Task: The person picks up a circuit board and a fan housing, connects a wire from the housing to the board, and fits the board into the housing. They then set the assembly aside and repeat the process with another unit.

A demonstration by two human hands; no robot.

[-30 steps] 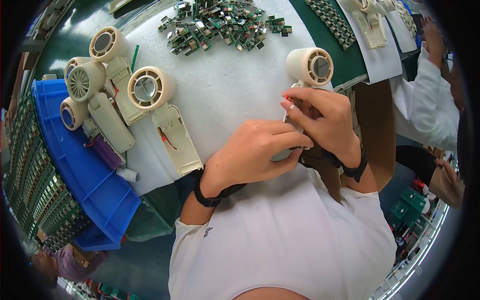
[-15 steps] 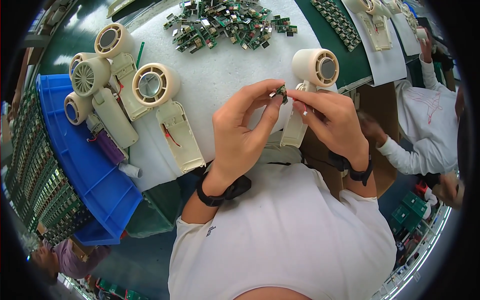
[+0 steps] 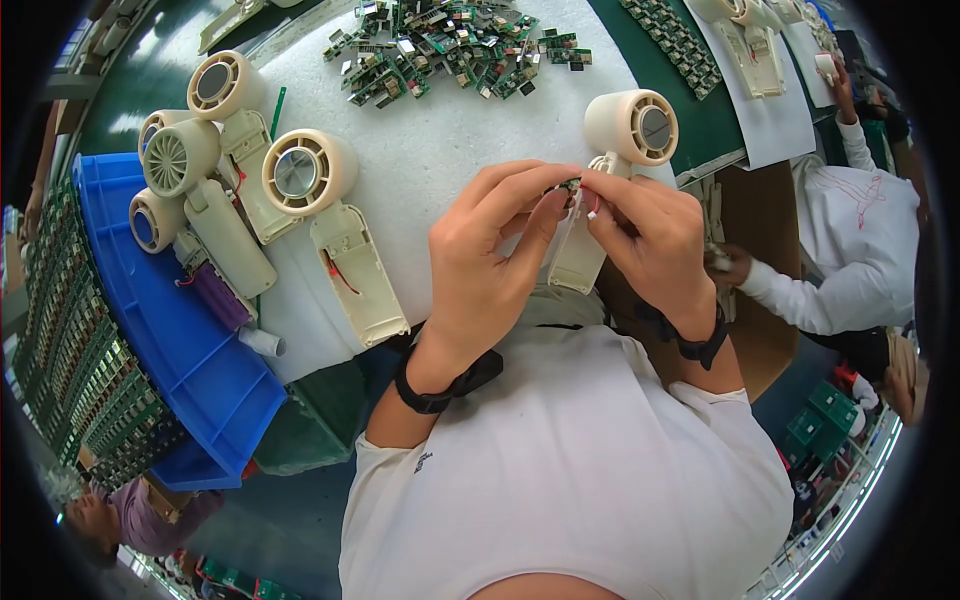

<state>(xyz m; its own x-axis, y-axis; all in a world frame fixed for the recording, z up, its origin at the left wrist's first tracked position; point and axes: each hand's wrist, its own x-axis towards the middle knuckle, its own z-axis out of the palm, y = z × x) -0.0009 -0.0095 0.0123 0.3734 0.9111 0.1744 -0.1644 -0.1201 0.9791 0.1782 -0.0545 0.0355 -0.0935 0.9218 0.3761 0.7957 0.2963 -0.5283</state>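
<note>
My left hand [image 3: 480, 265] pinches a small green circuit board [image 3: 571, 185] between thumb and fingertips. Against its edge, my right hand [image 3: 660, 245] is closed on a thin red wire with a small white plug [image 3: 592, 214]; whether the plug sits in the board is hidden by the fingers. Under both hands lies a cream handheld fan [image 3: 608, 125], its round head pointing away from me and its open handle shell [image 3: 577, 262] toward me. To the left, another cream fan [image 3: 340, 262] lies with its handle shell open and a red wire inside.
Loose circuit boards [image 3: 440, 50] lie heaped at the back of the white foam sheet [image 3: 400, 150]. More fan parts [image 3: 215, 150] cluster at the left, beside a blue tray [image 3: 180, 330]. A co-worker in a white sleeve [image 3: 800, 295] reaches over a cardboard box [image 3: 770, 230] at the right.
My right hand has moved slightly left, bringing its fingertips against those of the left hand at the board. The fan beneath has shifted a little. The co-worker's arm has also moved.
</note>
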